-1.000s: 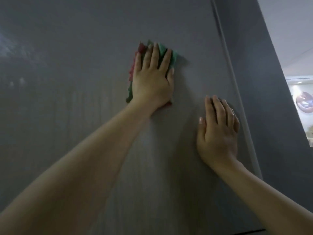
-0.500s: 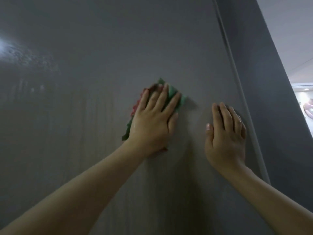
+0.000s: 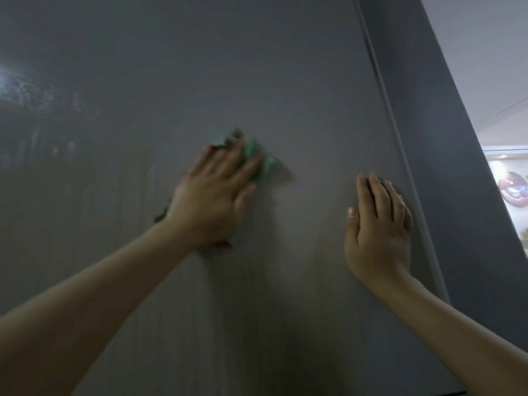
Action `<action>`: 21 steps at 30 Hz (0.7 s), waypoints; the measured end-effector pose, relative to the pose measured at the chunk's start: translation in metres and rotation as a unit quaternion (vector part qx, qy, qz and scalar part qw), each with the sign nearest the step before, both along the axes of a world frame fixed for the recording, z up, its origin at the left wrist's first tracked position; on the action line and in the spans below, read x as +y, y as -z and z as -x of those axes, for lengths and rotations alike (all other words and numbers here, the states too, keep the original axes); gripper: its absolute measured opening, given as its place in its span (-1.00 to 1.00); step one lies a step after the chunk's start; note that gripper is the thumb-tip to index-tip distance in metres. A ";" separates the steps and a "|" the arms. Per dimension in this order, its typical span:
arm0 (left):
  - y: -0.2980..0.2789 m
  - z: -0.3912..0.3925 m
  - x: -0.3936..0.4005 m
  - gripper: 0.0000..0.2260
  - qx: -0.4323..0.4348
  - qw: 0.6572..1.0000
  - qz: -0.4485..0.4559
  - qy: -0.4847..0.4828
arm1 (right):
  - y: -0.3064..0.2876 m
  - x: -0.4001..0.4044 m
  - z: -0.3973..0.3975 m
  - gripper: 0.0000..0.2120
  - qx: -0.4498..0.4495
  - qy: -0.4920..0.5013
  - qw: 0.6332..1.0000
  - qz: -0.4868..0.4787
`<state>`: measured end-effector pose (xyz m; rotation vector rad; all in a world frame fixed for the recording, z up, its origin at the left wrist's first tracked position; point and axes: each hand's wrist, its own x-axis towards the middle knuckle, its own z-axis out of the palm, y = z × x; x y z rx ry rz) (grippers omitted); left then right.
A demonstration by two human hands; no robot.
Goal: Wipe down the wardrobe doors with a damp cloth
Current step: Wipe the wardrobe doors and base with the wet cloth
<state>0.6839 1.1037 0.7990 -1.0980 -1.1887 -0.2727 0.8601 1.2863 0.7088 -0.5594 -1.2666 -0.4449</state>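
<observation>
A grey wardrobe door fills most of the view. My left hand lies flat on a green and red cloth and presses it against the door near the middle. Most of the cloth is hidden under the palm; green corners stick out past the fingertips and a red edge shows by the wrist. My right hand rests flat on the door to the right, fingers straight and pointing up, close to the door's right edge. It holds nothing.
A pale vertical strip marks the door's right edge, with a darker grey side panel beyond it. Past that, at the far right, a bright room and white ceiling show. Wet streaks glint on the door's left part.
My left hand has slid the cloth down the door and a little to the right, its fingers now angled to the right. The right hand has kept its place on the door.
</observation>
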 end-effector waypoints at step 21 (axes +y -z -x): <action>0.013 0.030 -0.048 -0.49 -0.132 0.987 -0.090 0.014 | -0.042 -0.094 0.060 -0.56 -0.101 -0.081 0.980 -0.154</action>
